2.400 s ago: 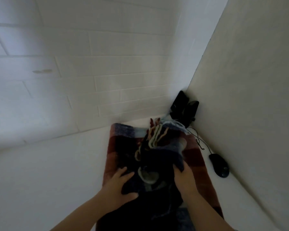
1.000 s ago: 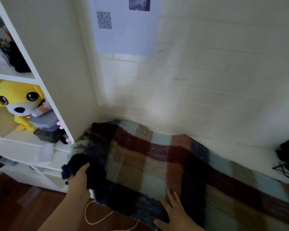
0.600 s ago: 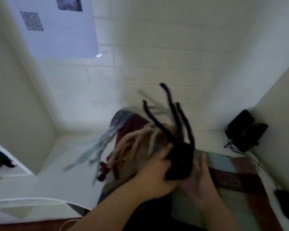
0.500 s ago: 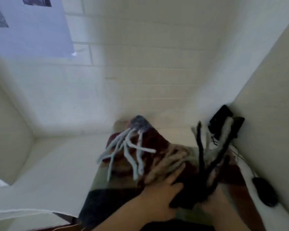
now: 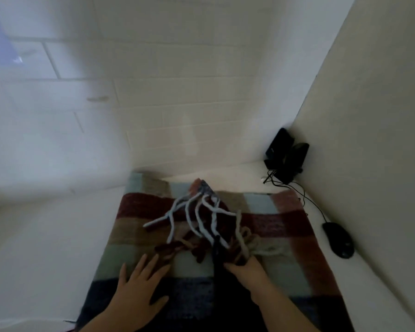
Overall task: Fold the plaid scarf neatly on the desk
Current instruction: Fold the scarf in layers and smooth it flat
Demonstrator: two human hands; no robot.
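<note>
The plaid scarf (image 5: 285, 226), in red, tan, pale blue and navy checks, lies folded over itself on the white desk (image 5: 46, 236). Its fringe tassels (image 5: 197, 219) sprawl across the top layer, pale blue ones farthest, brown and dark ones nearer. My left hand (image 5: 137, 291) rests flat on the near navy band, fingers spread. My right hand (image 5: 247, 269) presses down at the base of the tassels, fingertips tucked among the strands; whether it pinches them I cannot make out.
A black computer mouse (image 5: 338, 239) lies to the right of the scarf, its cable running back to black devices (image 5: 285, 156) in the far right corner. A tiled wall stands behind the desk and a plain panel on the right.
The scarf end with its tassels, held up in the air by both hands, has come down onto the lower layer. My left hand has let go and now lies flat on the cloth.
</note>
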